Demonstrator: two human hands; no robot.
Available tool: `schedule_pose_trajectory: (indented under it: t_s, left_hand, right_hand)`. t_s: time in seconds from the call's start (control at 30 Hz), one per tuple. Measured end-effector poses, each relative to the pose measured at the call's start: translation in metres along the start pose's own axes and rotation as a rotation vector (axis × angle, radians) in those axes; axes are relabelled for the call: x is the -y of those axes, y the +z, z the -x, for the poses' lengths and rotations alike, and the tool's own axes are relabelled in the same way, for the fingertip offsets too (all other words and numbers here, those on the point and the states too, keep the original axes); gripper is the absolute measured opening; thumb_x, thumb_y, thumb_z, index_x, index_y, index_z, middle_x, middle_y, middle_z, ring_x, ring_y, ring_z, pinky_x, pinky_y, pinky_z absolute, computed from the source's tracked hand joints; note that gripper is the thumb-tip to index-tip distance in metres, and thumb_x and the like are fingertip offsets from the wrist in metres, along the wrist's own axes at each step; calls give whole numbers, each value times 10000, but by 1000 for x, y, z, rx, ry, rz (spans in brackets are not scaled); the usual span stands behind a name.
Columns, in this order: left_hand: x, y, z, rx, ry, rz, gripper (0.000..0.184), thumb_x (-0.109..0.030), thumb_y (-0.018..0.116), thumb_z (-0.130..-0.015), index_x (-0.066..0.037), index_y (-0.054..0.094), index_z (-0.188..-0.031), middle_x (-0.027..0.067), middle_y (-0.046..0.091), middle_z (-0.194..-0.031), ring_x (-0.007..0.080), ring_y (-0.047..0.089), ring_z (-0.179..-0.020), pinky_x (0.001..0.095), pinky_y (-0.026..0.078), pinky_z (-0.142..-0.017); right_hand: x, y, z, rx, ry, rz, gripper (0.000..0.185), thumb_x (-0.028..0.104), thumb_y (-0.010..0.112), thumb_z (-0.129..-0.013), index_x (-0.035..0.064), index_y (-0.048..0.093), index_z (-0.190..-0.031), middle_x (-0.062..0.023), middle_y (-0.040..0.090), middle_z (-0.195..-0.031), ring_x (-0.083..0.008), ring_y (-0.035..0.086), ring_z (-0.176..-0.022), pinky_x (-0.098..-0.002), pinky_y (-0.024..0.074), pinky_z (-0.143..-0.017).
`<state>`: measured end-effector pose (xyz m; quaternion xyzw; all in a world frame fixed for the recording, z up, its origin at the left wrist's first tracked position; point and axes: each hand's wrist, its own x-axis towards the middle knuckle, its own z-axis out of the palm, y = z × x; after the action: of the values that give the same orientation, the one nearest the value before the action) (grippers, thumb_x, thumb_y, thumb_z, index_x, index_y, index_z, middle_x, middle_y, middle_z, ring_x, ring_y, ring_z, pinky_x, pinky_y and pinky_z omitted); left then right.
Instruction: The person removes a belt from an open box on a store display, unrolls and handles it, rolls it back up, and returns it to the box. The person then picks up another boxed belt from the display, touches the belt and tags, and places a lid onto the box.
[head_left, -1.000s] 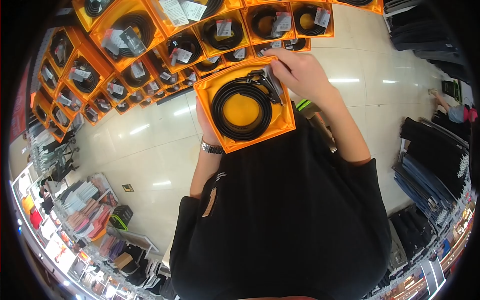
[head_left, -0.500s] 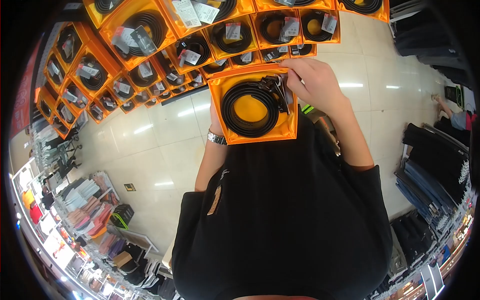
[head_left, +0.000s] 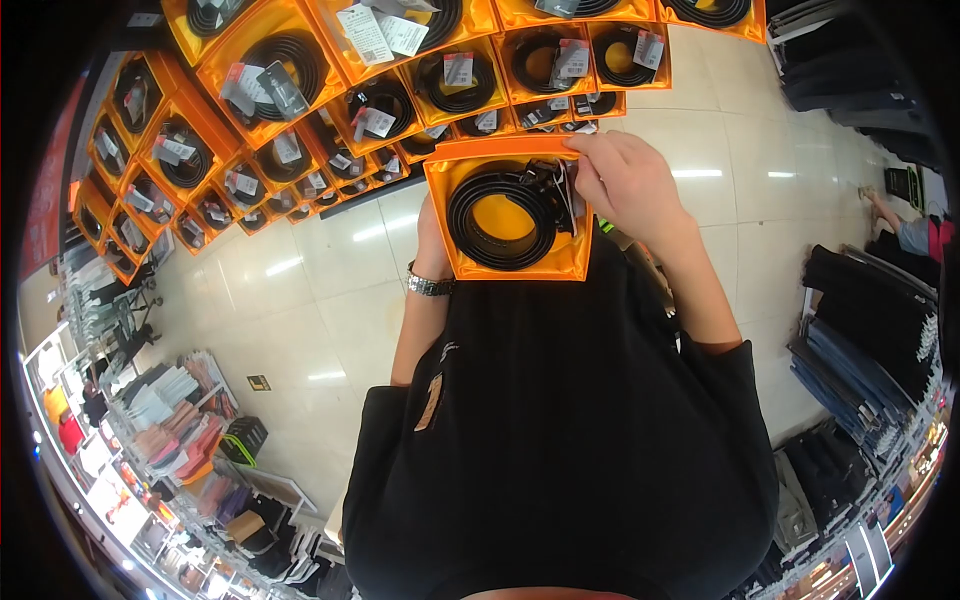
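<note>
An open orange gift box (head_left: pixel 505 148) is held up in front of my chest. Inside it, on shiny orange lining, lies a coiled black belt (head_left: pixel 464 222) with its buckle (head_left: pixel 540 178) toward the upper right. My left hand (head_left: pixel 431 242), with a metal-banded watch (head_left: pixel 430 285) on the wrist, holds the box from its left side; its fingers are hidden behind the box. My right hand (head_left: pixel 622 180) is closed at the upper right corner, thumb and fingers pinching the box edge. Just beneath that hand, a tag (head_left: pixel 573 195) hangs by the buckle.
Beyond my hands, a tiered display of orange belt boxes (head_left: pixel 458 80) with price tags fills the top and upper left. Folded clothes (head_left: pixel 180 420) stand on the left; dark trousers (head_left: pixel 865 300) hang at right. A person (head_left: pixel 915 232) is at the far right. Pale tiles (head_left: pixel 330 300) cover the floor.
The box has tipped a little, so more of its far orange edge shows. My right hand has shifted slightly down along with it. Both hands keep their hold.
</note>
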<state>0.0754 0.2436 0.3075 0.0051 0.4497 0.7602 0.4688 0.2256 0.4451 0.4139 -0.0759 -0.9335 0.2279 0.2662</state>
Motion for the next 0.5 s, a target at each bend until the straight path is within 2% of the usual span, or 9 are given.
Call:
schedule_pose_trajectory:
  t_s: [0.13,0.2,0.5]
  left_hand:
    - [4,-4,-6,-7,-48,-64,329,-232,419,-991,17,528,-1175,93,635,-1044,154,631,-856,263,539,-728]
    - [8,-6,-11,-5,-59,-79,321,-228,420,-991,17,534,-1166,89,637,-1032,152,629,-843,262,538,-721]
    - [12,17,-18,71,-100,-7,333,-237,426,-992,19,530,-1176,96,634,-1046,155,629,-856,267,538,-734]
  right_hand:
    - [-1,-4,6,-3,0,54,185,78,634,-752,13,590,-919,-107,632,-772,-273,615,-722,-357,494,-659]
    - [-4,-4,7,-78,-55,16,224,-14,595,-725,2,589,-948,-95,531,-649,-266,545,-599,-366,460,-574]
    - [-12,-14,14,-101,1,3,215,-14,601,-746,5,590,-960,-94,545,-659,-262,562,-612,-361,468,-580]
